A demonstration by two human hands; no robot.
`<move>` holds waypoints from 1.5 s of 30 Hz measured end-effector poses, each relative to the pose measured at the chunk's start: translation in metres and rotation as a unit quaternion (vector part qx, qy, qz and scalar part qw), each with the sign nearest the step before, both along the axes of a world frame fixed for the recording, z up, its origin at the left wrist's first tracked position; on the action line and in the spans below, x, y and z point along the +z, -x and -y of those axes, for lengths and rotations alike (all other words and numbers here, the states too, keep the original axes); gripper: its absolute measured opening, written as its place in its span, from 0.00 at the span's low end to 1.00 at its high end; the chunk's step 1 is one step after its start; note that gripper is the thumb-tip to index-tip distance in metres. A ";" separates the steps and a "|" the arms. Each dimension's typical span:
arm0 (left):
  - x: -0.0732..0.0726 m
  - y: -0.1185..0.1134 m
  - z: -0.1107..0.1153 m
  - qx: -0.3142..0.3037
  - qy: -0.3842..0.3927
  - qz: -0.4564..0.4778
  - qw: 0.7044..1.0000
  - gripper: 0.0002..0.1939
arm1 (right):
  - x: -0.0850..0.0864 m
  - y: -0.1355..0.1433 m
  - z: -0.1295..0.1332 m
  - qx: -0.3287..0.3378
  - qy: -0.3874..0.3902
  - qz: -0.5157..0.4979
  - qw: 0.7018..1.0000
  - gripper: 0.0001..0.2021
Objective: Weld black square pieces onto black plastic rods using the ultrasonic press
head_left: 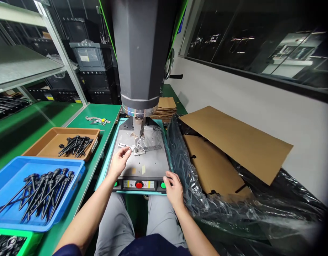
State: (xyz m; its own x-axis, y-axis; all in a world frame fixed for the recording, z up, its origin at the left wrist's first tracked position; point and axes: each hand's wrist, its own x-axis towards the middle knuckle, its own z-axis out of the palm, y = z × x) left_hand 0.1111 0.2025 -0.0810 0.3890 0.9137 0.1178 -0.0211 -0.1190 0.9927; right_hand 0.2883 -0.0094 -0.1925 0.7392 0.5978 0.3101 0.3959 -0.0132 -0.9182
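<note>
My left hand (119, 163) is over the left side of the machine's grey metal plate (149, 161), thumb and fingertips drawn together beside a small clamped fixture (139, 153). Whatever those fingertips grip is too small to make out. Straight above the fixture, the metal tool (138, 126) of a large dark press head (138, 53) reaches down close to it. My right hand (174, 187) rests at the plate's front right corner, fingers apart and slightly bent, thumb near the right green button (163, 185). A red button (138, 184) sits mid-panel.
On the left bench stand a brown tray (43, 142) and a blue tray (73, 164) of black stemmed parts, plus a green bin (33, 240). Pliers (96, 120) lie behind. At right, a black plastic-lined box (190, 192) holds cardboard sheets (238, 142).
</note>
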 end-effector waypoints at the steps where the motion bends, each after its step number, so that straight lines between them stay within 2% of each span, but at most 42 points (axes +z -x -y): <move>1: 0.005 -0.007 -0.002 -0.004 0.019 0.010 1.000 0.29 | 0.006 0.006 -0.009 0.036 -0.003 -0.024 0.999 0.19; 5: 0.022 -0.035 -0.011 -0.012 0.109 0.044 0.993 0.30 | 0.026 0.028 -0.056 0.174 0.011 -0.060 0.983 0.19; 9: 0.027 -0.049 -0.016 -0.025 0.131 0.077 0.988 0.31 | 0.047 0.036 -0.108 0.248 0.012 0.011 0.969 0.19; 12: 0.028 -0.051 -0.016 -0.030 0.115 0.099 0.988 0.33 | 0.062 0.035 -0.139 0.220 -0.015 0.083 0.972 0.19; 16: 0.031 -0.052 -0.014 -0.042 0.102 0.120 0.987 0.36 | 0.079 0.025 -0.166 0.084 -0.064 0.136 0.985 0.20; 18: 0.034 -0.053 -0.014 -0.043 0.102 0.129 0.985 0.39 | 0.089 0.017 -0.177 0.052 -0.067 0.167 0.982 0.22; 21: 0.040 -0.056 -0.017 -0.043 0.114 0.148 0.981 0.44 | 0.105 0.003 -0.196 0.061 -0.042 0.188 0.979 0.22; 25: 0.044 -0.057 -0.022 -0.041 0.126 0.158 0.979 0.44 | 0.120 -0.013 -0.217 0.107 0.004 0.164 0.981 0.15; 27: 0.045 -0.057 -0.024 -0.041 0.128 0.154 0.979 0.45 | 0.124 -0.018 -0.223 0.111 0.000 0.148 0.983 0.11; 31: 0.046 -0.058 -0.026 -0.041 0.120 0.166 0.978 0.48 | 0.132 -0.019 -0.221 0.110 -0.054 0.158 0.980 0.07; 34: 0.046 -0.056 -0.025 -0.039 0.116 0.175 0.977 0.49 | 0.136 -0.013 -0.204 0.115 -0.081 0.150 0.979 0.08; 37: 0.041 -0.052 -0.022 -0.039 0.106 0.165 0.980 0.50 | 0.129 -0.003 -0.170 0.133 -0.081 0.115 0.981 0.11; 39: 0.033 -0.047 -0.019 -0.037 0.100 0.155 0.982 0.50 | 0.118 0.007 -0.141 0.173 -0.057 0.056 0.982 0.13; 42: 0.018 -0.037 -0.012 -0.028 0.100 0.129 0.986 0.48 | 0.102 0.024 -0.100 0.256 -0.047 -0.046 0.964 0.17; 45: -0.001 -0.020 0.000 0.007 0.119 0.078 0.990 0.42 | 0.098 0.037 -0.073 0.302 -0.086 -0.085 0.946 0.18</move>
State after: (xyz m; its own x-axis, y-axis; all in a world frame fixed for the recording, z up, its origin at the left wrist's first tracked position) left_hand 0.1314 0.2021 -0.0820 0.3703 0.9278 -0.0443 -0.1757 0.1168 0.9775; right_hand 0.2515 0.0632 -0.0945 0.3276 0.8779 0.3491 0.1300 0.3241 -0.9370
